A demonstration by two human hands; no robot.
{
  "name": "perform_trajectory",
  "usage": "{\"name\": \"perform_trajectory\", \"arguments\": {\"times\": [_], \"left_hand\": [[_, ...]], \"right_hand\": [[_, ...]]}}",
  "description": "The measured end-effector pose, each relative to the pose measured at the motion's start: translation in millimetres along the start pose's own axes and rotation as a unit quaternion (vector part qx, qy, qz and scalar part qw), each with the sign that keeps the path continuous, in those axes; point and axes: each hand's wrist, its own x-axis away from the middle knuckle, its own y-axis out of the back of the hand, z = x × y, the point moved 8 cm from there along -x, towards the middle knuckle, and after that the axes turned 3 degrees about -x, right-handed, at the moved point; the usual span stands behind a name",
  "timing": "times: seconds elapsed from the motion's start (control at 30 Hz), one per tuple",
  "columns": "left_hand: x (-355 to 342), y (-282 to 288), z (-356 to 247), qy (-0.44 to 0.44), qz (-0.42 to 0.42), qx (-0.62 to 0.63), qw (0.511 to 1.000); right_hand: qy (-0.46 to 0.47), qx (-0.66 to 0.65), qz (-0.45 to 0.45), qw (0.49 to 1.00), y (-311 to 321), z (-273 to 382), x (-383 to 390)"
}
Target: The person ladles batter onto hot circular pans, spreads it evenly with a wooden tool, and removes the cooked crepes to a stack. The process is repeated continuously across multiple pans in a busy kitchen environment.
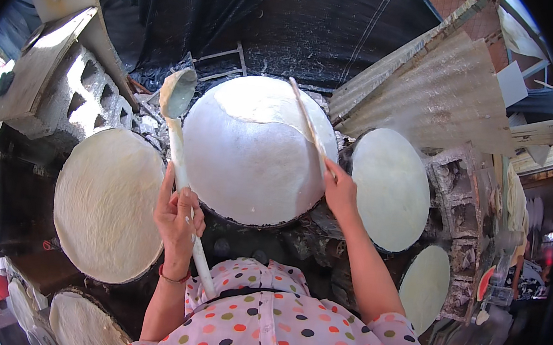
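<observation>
My left hand [178,223] is closed round the long, pale handle of a ladle [179,152]. The ladle's batter-crusted bowl points away from me, beside the left rim of a large round griddle [244,162]. White batter [260,101] covers the griddle's far part, with a curved near edge; the nearer surface looks thinly coated. In my right hand [342,191] is a long, thin wooden stick [305,116], gripped near its lower end. It slants over the griddle's right side, its far tip near the back rim. Whether it touches the batter is hard to tell.
Large round pale sheets lie on other griddles: one at left [108,205], one at right [390,190], a smaller one at lower right [426,289], another at lower left [82,324]. Concrete blocks [75,101] stand far left; a corrugated panel [432,98] leans far right. A black tarp [272,24] hangs behind.
</observation>
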Motion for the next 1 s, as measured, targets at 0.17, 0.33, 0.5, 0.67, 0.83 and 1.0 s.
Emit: {"name": "perform_trajectory", "arguments": {"times": [0.17,0.33,0.5,0.67,0.83,1.0], "left_hand": [[0,11,-3,0.016,-0.026,0.011,0.999],[5,20,-10,0.018,-0.035,0.039,0.998],[11,24,-10,0.032,-0.049,0.059,0.996],[14,34,-5,0.035,-0.055,0.063,0.996],[27,28,-5,0.025,-0.080,0.058,0.995],[49,8,-3,0.012,-0.136,0.049,0.989]], "right_hand": [[-0.197,-0.092,0.211,0.953,-58,43,-12],[0.092,0.139,0.185,0.968,-48,69,20],[-0.036,-0.036,0.068,0.996,-26,20,-42],[-0.060,-0.052,0.288,0.954,-63,43,-13],[0.104,-0.057,0.200,0.973,-16,25,-12],[-0.091,-0.089,0.300,0.946,-71,37,-72]]}}
